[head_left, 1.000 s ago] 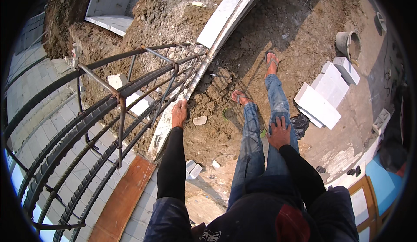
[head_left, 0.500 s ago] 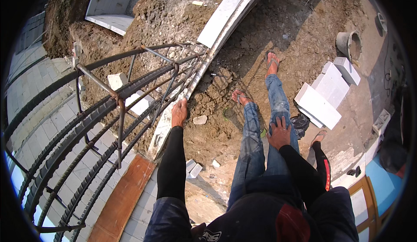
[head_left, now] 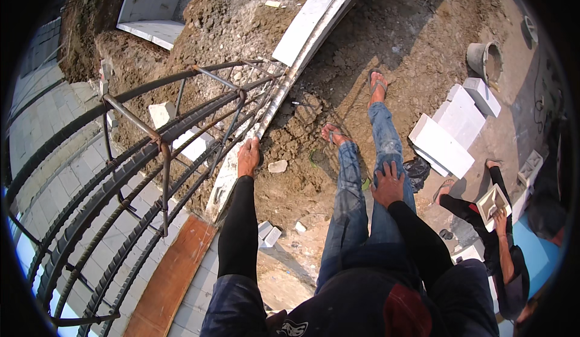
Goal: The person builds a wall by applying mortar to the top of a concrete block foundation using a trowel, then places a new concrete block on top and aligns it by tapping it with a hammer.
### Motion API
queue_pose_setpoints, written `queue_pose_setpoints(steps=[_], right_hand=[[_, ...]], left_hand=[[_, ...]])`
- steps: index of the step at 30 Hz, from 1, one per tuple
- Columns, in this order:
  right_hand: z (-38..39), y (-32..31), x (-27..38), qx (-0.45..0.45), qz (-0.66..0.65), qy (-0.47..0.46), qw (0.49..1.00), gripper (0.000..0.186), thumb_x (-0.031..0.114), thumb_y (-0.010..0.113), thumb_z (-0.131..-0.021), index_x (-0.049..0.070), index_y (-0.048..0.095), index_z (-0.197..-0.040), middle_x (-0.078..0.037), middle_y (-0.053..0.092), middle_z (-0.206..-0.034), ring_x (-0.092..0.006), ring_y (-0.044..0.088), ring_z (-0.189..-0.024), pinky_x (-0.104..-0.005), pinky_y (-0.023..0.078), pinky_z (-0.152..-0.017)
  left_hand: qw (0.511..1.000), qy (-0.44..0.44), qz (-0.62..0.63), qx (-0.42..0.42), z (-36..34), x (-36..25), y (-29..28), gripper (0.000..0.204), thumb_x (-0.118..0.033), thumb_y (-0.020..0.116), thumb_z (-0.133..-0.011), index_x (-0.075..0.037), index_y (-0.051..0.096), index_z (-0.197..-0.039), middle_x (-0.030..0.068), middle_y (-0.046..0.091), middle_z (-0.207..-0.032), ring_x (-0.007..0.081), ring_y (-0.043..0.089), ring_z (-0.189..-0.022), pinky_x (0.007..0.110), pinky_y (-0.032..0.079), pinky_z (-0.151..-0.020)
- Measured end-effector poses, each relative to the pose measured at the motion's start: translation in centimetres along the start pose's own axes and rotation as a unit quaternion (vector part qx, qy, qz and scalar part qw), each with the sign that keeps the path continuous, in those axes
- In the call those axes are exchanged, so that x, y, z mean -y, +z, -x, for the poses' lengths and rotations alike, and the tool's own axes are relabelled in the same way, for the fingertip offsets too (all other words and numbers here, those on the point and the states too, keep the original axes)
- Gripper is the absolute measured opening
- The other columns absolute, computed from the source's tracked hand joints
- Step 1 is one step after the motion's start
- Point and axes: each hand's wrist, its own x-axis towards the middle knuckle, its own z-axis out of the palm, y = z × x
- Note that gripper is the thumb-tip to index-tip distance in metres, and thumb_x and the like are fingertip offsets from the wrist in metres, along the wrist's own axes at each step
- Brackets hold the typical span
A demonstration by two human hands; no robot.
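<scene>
My left hand [head_left: 248, 157] grips the edge of a long, narrow, whitish-smeared plank [head_left: 279, 104], which runs from the lower left to the upper right. Its fingers are closed over that edge, partly out of sight. On the jeans over my right knee rests my right hand [head_left: 388, 184], fingers spread and holding nothing. Just left of the plank stands a cage of ribbed steel bars [head_left: 163, 132] tied with bent stirrups. A white block [head_left: 304, 25] lies along the plank's upper part.
Right of my legs lie white blocks [head_left: 447, 146] and a bucket [head_left: 483, 62]. A co-worker's hand [head_left: 500, 221] carries a pale square hollow piece [head_left: 492, 207] at the lower right. Lumpy soil [head_left: 302, 149] spreads around my feet. A brown board [head_left: 169, 276] lies at lower left.
A co-worker has come further into view at the lower right, carrying the pale square piece. My two hands stay where they were.
</scene>
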Motion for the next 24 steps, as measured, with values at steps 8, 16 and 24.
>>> queue_pose_setpoints(steps=[8, 16, 24], right_hand=[[-0.1, -0.5, 0.3, -0.035, -0.015, -0.027, 0.999, 0.061, 0.048, 0.068, -0.092, 0.014, 0.060, -0.141, -0.012, 0.037, -0.162, -0.0366, 0.020, -0.157, -0.0675, 0.027, -0.117], [0.4, -7.2, -5.8, -0.108, -0.255, 0.005, 0.961, 0.058, 0.046, 0.069, -0.093, 0.012, 0.061, -0.139, -0.020, 0.061, -0.141, -0.0398, 0.059, -0.129, -0.0492, 0.046, -0.109], [2.8, -4.9, -12.6, -0.058, -0.321, 0.084, 0.942, 0.087, 0.073, 0.056, -0.091, 0.002, 0.061, -0.139, -0.028, 0.060, -0.140, -0.0421, 0.058, -0.130, -0.0461, 0.044, -0.111]], left_hand=[[0.995, 0.069, 0.007, -0.065, 4.6, -1.8, -1.0, 0.054, -0.050, 0.050, -0.104, 0.001, 0.069, -0.102, 0.0253, 0.068, -0.087, 0.0410, 0.066, -0.085, 0.048, 0.049, -0.080], [0.992, 0.033, -0.106, 0.054, 14.5, 2.4, 4.5, 0.055, -0.052, 0.050, -0.102, -0.004, 0.075, -0.100, 0.0256, 0.072, -0.097, 0.0443, 0.069, -0.095, 0.051, 0.051, -0.081], [0.981, 0.026, -0.107, 0.157, 20.2, 10.3, 7.0, 0.072, -0.064, 0.039, -0.098, -0.004, 0.074, -0.115, 0.0307, 0.070, -0.114, 0.0460, 0.064, -0.118, 0.056, 0.049, -0.099]])
